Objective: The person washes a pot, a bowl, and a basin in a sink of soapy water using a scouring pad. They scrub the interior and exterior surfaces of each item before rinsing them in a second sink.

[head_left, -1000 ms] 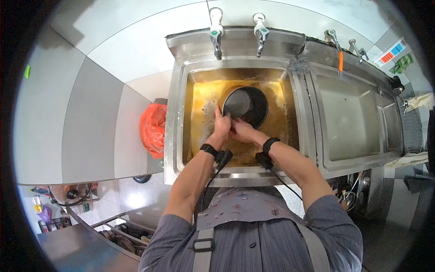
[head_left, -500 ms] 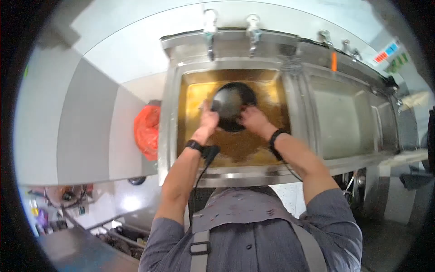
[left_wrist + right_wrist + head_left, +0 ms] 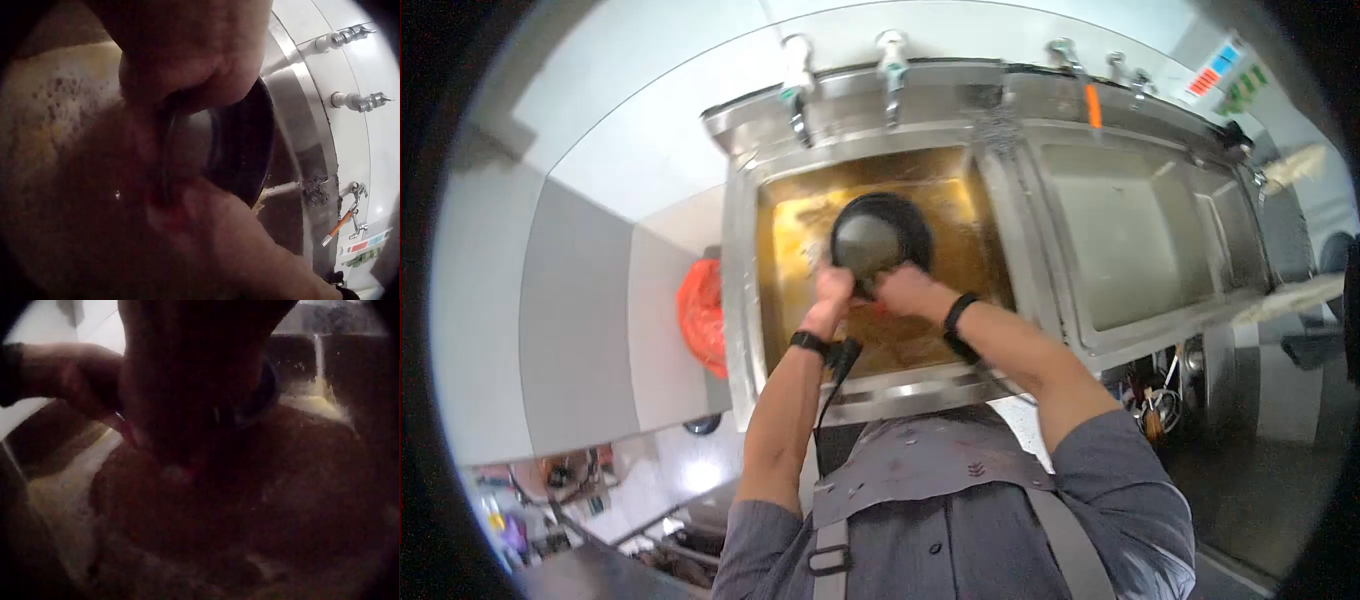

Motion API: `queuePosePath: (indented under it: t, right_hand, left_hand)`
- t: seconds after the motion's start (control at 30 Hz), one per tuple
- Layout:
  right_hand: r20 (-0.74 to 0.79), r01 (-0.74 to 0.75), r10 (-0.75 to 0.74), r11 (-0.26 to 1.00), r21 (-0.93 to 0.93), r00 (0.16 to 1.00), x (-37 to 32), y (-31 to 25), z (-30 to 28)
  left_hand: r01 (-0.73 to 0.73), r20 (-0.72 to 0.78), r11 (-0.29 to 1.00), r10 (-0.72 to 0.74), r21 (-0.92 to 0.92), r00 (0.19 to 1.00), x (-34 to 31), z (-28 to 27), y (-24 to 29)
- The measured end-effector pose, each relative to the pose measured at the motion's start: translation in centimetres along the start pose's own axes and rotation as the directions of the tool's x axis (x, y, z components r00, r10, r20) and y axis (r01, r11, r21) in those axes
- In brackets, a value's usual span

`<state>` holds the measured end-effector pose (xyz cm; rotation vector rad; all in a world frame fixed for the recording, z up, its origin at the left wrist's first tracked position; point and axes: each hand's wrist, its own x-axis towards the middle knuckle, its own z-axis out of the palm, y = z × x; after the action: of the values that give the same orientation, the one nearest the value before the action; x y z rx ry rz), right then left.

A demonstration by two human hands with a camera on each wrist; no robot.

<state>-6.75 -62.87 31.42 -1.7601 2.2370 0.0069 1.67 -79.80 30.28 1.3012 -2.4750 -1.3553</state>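
Observation:
A round black pan (image 3: 912, 222) with raised sides is held tilted over the murky brown-yellow water of the left sink basin (image 3: 995, 270). My left hand (image 3: 832, 290) grips its near-left rim, thumb side along the edge. Close beside it, my right hand (image 3: 912, 290) is at the near rim with fingers curled. Something small and reddish (image 3: 167, 215) shows at the right fingertips in the left wrist view; what it is, I cannot tell. The right wrist view is dark, with the back of the right hand (image 3: 187, 381) covering most of the pan.
Two taps (image 3: 892, 85) stand behind the basin. Steel wool (image 3: 997, 128) lies on the ledge between the basins. A second basin (image 3: 1115, 240) with cloudy water lies to the right, below an orange-tipped tap (image 3: 1092, 105). An orange-red bag (image 3: 702, 318) sits left of the sink.
The right hand went from the near rim to the pan's inside, then back to the near rim beside the left hand. The left hand keeps its hold; the head view has shifted.

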Motion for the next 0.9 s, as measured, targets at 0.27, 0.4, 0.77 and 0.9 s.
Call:
queuePosePath:
  t: [0.27,0.4,0.77,0.9]
  right_hand:
    - [-0.155,0.022,-0.094,0.911,-0.413,0.983,-2.8,5.3,-0.8]
    - [-0.009,0.134,-0.134,0.991,0.016,0.991,-1.6,2.6,-0.3]
    - [0.004,0.137,-0.136,0.991,-0.013,0.991,-1.8,2.0,-1.8]
    - [-0.099,0.208,-0.287,0.855,-0.474,0.953,-3.2,6.2,-3.2]
  left_hand:
    - [0.098,0.095,0.95,-0.073,-0.297,0.993,-2.4,-2.9,5.2]
    - [0.13,0.183,0.921,-0.066,-0.368,0.981,-3.0,-2.9,5.1]
    - [-0.019,-0.017,0.989,0.016,-0.149,1.0,-1.1,-0.6,0.6]
    - [0.099,0.207,0.991,-0.078,-0.094,0.975,-2.1,-4.8,4.7]
